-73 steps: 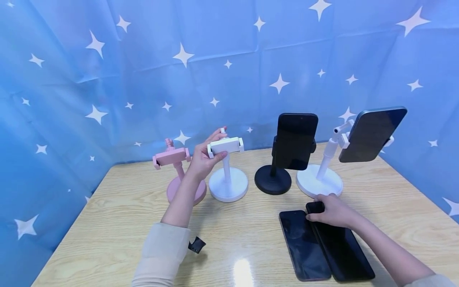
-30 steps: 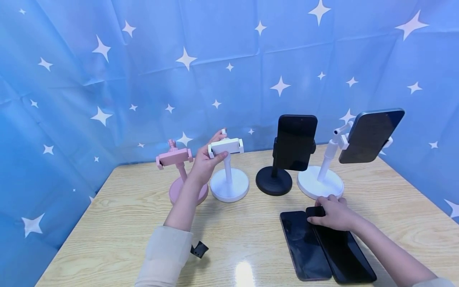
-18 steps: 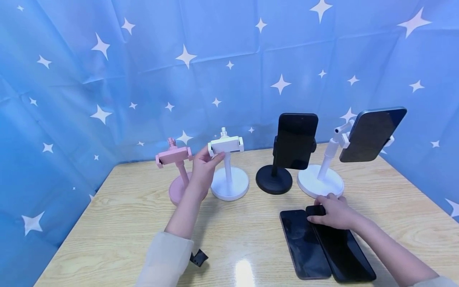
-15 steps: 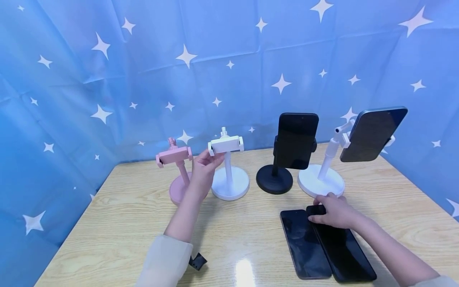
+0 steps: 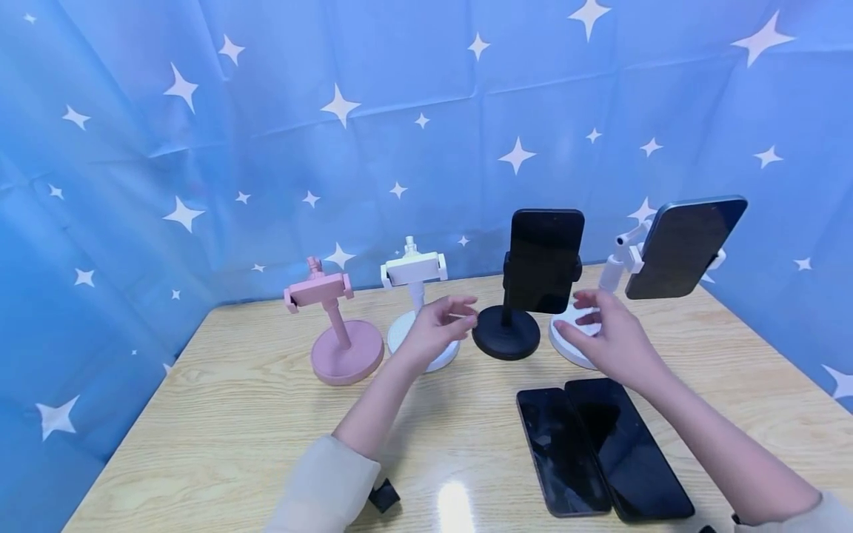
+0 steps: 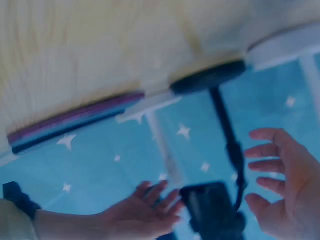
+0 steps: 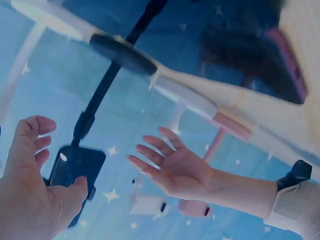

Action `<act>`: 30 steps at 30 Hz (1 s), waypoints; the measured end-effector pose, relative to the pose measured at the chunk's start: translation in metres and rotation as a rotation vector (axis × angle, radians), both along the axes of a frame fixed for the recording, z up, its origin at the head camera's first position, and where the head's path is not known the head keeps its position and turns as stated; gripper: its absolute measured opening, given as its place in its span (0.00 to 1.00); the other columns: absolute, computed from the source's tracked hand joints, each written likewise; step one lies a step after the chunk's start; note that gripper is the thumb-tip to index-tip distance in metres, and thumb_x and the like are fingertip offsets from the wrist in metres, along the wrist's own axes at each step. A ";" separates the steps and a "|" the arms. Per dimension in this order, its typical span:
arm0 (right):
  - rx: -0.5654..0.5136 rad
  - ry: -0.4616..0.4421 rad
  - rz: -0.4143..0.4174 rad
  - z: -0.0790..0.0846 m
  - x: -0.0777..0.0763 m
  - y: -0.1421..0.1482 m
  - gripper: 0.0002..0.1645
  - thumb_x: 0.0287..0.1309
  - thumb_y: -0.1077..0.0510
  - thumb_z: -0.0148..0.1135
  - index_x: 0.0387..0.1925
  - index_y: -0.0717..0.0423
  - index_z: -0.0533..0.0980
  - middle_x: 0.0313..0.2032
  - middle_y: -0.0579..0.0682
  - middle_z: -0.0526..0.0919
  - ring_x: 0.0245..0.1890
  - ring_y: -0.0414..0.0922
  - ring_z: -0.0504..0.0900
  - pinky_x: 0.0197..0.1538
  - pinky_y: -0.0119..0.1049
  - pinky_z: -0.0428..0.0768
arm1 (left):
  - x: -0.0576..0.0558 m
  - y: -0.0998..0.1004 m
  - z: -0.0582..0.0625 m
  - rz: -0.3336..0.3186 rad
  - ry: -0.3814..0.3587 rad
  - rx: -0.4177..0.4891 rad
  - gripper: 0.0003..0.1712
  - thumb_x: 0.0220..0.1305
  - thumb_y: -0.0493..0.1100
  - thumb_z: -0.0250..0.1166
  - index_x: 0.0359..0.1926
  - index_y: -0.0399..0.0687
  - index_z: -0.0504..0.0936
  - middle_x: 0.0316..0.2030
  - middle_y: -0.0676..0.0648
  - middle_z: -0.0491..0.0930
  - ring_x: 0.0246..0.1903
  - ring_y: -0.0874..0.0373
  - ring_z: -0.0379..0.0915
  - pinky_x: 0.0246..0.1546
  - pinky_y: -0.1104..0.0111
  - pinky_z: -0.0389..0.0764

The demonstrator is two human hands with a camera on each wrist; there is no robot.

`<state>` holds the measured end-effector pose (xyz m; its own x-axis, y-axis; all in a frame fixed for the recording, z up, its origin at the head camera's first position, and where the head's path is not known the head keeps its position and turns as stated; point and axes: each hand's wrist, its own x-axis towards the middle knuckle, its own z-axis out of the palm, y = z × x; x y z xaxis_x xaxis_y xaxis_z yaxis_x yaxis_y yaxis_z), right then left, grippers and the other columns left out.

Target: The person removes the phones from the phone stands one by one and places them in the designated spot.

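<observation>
Left hand [image 5: 438, 327] and right hand [image 5: 609, 337] apart, both empty, fingers loosely bent, one to each side of the black phone stand [image 5: 506, 337]. Black smartphone [image 5: 546, 259] mounted upright on it; narrower phone [image 5: 564, 453] and wider phone [image 5: 628, 448] lie flat, side by side, on wooden table [image 5: 220, 414].

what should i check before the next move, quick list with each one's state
1. Left grip free: ok, holding nothing.
2. Right grip free: ok, holding nothing.
3. Black stand upright on the table: ok.
4. Its phone in place: ok, held up off the table.
5. That phone clamped tightly: cannot tell.
6. Pink stand loaded: not ok, no phone in it.
</observation>
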<state>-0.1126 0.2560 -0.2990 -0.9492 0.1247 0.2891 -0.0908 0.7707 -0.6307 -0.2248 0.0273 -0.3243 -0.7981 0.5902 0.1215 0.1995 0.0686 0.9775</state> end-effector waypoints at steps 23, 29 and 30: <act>-0.094 0.176 0.069 0.025 -0.017 -0.006 0.27 0.67 0.64 0.39 0.65 0.69 0.51 0.54 0.70 0.66 0.53 0.62 0.68 0.50 0.59 0.70 | -0.004 0.058 0.032 -0.061 0.155 0.155 0.22 0.70 0.36 0.46 0.64 0.40 0.61 0.53 0.37 0.72 0.50 0.48 0.72 0.46 0.64 0.77; -0.103 0.182 0.087 0.026 -0.021 -0.006 0.26 0.67 0.66 0.40 0.64 0.68 0.53 0.55 0.68 0.66 0.54 0.61 0.69 0.52 0.58 0.69 | -0.003 0.060 0.032 -0.035 0.163 0.187 0.20 0.70 0.35 0.45 0.60 0.37 0.64 0.52 0.36 0.72 0.48 0.48 0.72 0.43 0.65 0.79; -0.107 0.179 0.090 0.026 -0.021 -0.006 0.25 0.67 0.66 0.40 0.64 0.68 0.54 0.55 0.67 0.67 0.54 0.60 0.69 0.52 0.57 0.69 | -0.004 0.060 0.031 -0.029 0.176 0.190 0.19 0.70 0.35 0.45 0.60 0.37 0.65 0.52 0.36 0.72 0.48 0.48 0.72 0.43 0.65 0.79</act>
<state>-0.1341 0.2504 -0.2731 -0.8926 0.0805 0.4437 -0.2744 0.6837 -0.6762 -0.2287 0.0875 -0.2937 -0.7377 0.5661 0.3678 0.3665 -0.1216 0.9224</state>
